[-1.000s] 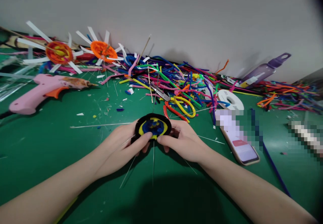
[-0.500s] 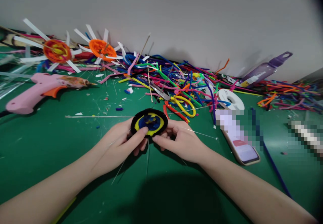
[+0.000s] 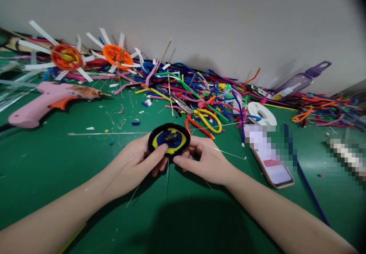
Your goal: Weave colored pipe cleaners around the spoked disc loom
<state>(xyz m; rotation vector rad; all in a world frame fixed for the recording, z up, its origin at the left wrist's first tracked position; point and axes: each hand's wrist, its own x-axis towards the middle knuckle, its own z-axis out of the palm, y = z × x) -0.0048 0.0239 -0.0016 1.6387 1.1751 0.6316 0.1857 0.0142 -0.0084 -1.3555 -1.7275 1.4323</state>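
Note:
Between my hands is a round disc (image 3: pixel 153 141) that looks coiled from pipe cleaners, with a black rim, a yellow ring and a blue middle. Thin clear strands stick out around it to several sides. My left hand (image 3: pixel 143 158) grips its left side, thumb pressed on the yellow ring and fingers underneath. My right hand (image 3: pixel 203 160) is closed at the right edge, its thumb near the lower rim and its fingers partly hidden behind the disc. Beyond the disc lie scissors (image 3: pixel 207 120) with yellow and red handles.
A pink hot glue gun (image 3: pixel 31 107) lies at left. Behind are two orange discs (image 3: pixel 117 55) with white strips and a heap of pipe cleaners (image 3: pixel 197 90). On the right are a white spool (image 3: pixel 267 116), a phone (image 3: pixel 278 174) and a purple bottle (image 3: pixel 296 80).
Both hands and the disc stay almost in place. My right thumb has shifted very slightly, and the view has moved a little.

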